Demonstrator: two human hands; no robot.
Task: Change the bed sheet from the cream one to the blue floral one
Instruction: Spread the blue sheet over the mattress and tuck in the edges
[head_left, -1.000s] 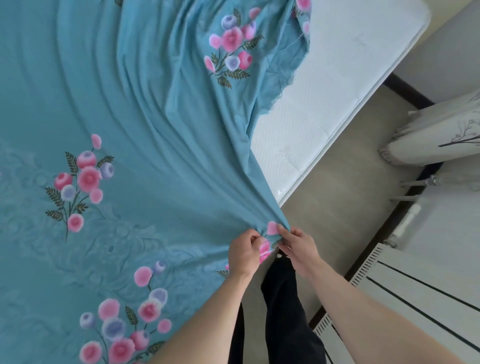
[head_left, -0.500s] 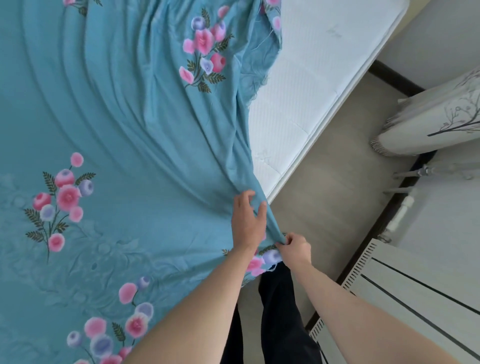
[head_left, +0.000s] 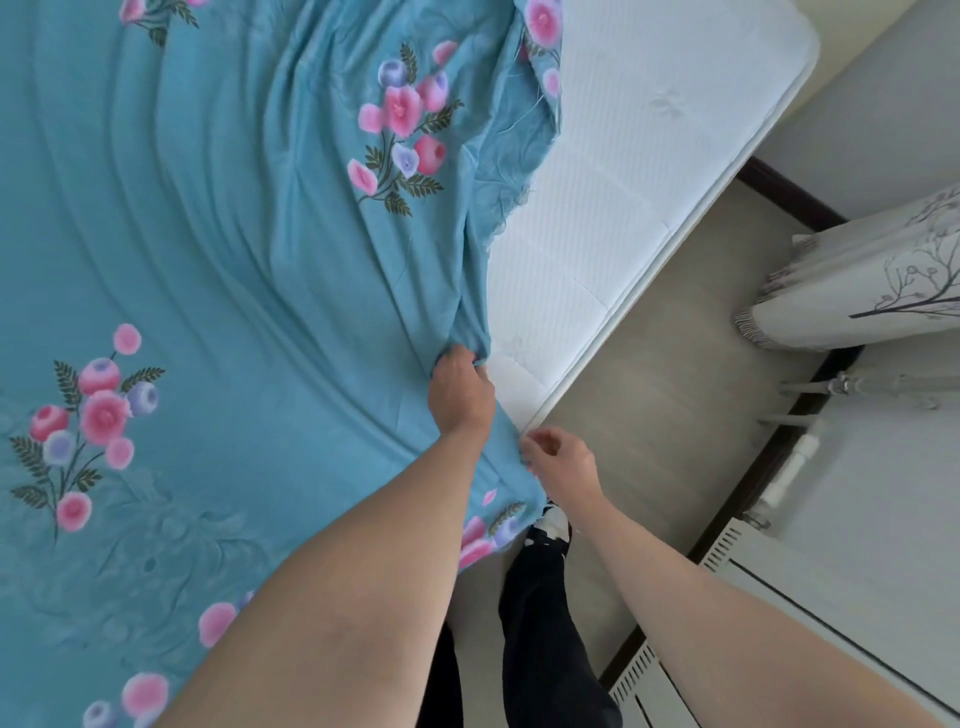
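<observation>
L hand (head_left: 461, 395): fingers bunched round a fold of the blue floral cotton sheet (head_left: 218, 249), near its edge.
R hand (head_left: 558, 462): loosely curled, fingertips at sheet hem, just beside; grip can't tell.
Sheet: over white quilted mattress (head_left: 639, 197), right strip bare.

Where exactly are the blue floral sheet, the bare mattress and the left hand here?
blue floral sheet (head_left: 218, 249): head view, plain blue middle.
mattress (head_left: 649, 171): head view, uncovered white top.
left hand (head_left: 461, 387): head view, back of the hand, gripping a sheet fold.
</observation>
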